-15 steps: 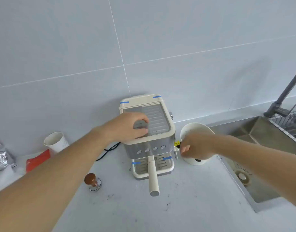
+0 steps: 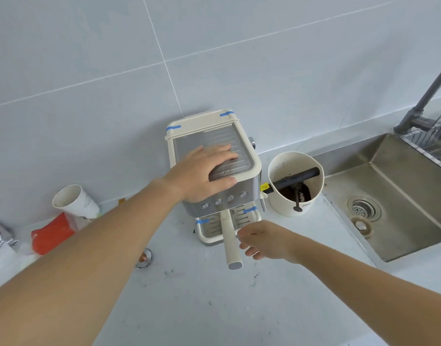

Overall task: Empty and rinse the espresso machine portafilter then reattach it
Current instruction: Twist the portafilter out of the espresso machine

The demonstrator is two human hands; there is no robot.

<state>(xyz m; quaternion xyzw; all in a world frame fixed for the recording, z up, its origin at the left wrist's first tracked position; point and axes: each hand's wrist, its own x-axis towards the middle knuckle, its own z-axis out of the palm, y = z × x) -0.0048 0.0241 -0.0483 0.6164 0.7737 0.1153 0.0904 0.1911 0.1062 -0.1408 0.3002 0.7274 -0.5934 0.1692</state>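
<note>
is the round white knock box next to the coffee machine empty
Not empty: the round white knock box holds dark coffee grounds under its black bar.

Hidden and cut-off parts

Portafilter (image 2: 230,242) head hidden under the espresso machine (image 2: 214,171); left forearm covers most of the tamper (image 2: 145,258); faucet (image 2: 424,101) cut off at right edge

Pale grey bench (image 2: 214,308), speckled with dark specks near the front. At the back, against the tiled wall: cream espresso machine (image 2: 249,166) with blue tape on its corners. Just right of it, a cream knock-box tub (image 2: 286,208) with a dark bar across and brown grounds inside. Sunk into the bench at far right, a steel sink (image 2: 401,208). At left, a tilted white paper cup (image 2: 77,201), a red packet (image 2: 49,236) beside it, a foil bag (image 2: 0,236) at the edge. A tamper (image 2: 144,258), partly hidden behind the left forearm.
</note>
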